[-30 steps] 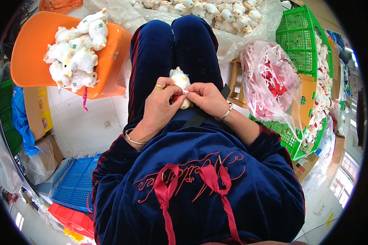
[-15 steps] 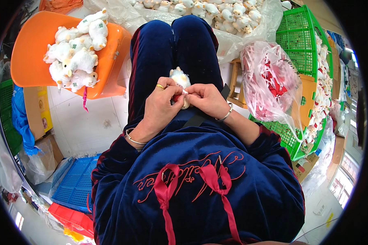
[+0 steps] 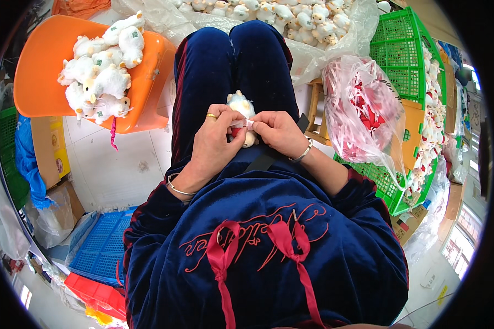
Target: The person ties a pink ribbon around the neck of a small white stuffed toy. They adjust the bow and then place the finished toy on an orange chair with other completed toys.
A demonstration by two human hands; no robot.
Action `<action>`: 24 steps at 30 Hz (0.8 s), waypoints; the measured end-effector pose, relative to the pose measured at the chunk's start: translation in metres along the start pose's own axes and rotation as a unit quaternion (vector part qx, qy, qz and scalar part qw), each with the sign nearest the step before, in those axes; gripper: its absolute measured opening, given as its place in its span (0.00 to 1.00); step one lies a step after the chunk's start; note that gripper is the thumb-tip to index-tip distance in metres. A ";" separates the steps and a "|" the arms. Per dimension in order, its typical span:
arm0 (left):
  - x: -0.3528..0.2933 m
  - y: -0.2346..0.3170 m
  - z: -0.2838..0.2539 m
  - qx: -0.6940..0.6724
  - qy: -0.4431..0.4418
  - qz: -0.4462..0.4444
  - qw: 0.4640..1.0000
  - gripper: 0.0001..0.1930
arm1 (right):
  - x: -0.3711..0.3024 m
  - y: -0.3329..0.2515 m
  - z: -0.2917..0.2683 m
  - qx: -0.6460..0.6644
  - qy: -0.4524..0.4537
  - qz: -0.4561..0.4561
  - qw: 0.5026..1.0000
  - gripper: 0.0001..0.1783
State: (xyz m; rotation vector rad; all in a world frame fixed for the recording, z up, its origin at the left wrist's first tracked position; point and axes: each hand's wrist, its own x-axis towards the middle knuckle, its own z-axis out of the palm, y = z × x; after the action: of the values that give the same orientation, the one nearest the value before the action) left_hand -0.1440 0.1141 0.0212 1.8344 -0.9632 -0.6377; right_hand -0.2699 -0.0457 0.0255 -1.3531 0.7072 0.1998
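Note:
A small white plush animal toy lies in my lap between my thighs, its far end showing beyond my fingers. My left hand curls over it from the left, thumb and forefinger pinched together. Opposite it, my right hand is closed in a pinch on a short pale pink ribbon, which is drawn between the two hands across the toy. A bit of red fabric shows on the toy beside my left fingertips. My fingers hide most of the toy's middle.
Several finished-looking white plush toys are piled on an orange chair at the left. Beyond my knees, more toys fill a clear plastic sheet. A bag of pink ribbons and red pieces stands right, beside green crates. A blue crate sits lower left.
My right fingertips have shifted slightly, and more of the pale ribbon shows stretched between my hands. The toy stays in my lap.

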 end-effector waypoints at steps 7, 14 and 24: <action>-0.002 -0.009 0.001 -0.052 0.012 0.013 0.999 0.10 | 0.001 -0.001 -0.002 0.006 -0.003 0.024 1.000 0.13; -0.002 -0.004 0.000 -0.038 -0.012 0.012 0.999 0.06 | 0.000 -0.005 -0.005 0.040 -0.028 0.051 0.998 0.12; -0.001 -0.003 0.007 0.015 0.013 0.025 0.999 0.06 | 0.003 0.000 0.000 0.039 0.005 0.027 0.999 0.11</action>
State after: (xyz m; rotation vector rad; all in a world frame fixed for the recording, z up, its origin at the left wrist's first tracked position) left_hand -0.1487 0.1125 0.0154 1.8350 -1.0038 -0.5692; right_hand -0.2677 -0.0460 0.0241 -1.2634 0.7530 0.2065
